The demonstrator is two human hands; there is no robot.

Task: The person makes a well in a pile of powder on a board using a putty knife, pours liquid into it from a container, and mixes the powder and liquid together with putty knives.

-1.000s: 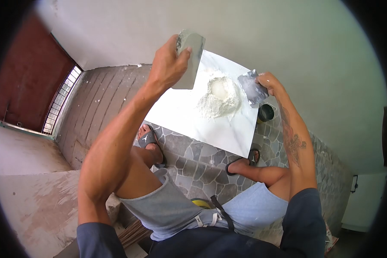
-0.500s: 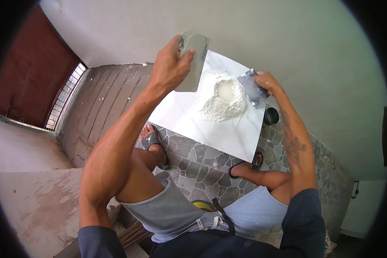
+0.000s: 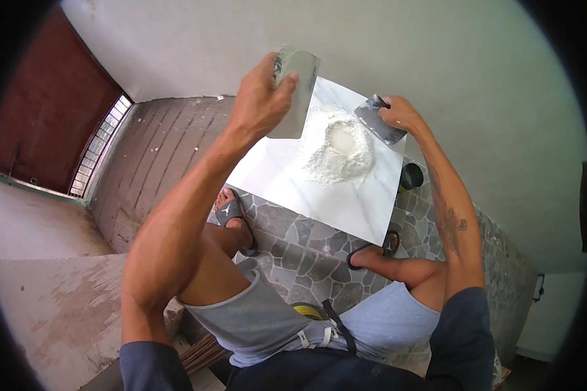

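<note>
My left hand is wrapped round a wide grey plastering blade, held over the left corner of a white marbled board. On the board lies a heap of white powder with a hollow in its middle that holds something pale and smooth. My right hand grips a smaller dark putty knife above the board's right edge, just beside the heap. White residue marks its blade. Neither blade seems to touch the powder.
A dark round container stands on the stone-patterned floor right of the board. My sandalled feet are near the board's front edge. A pale wall rises behind, and a red door is at the left.
The board and heap have shifted slightly right in view. My right hand has lifted a little and turned the putty knife, whose blade now looks darker. My left hand keeps its hold.
</note>
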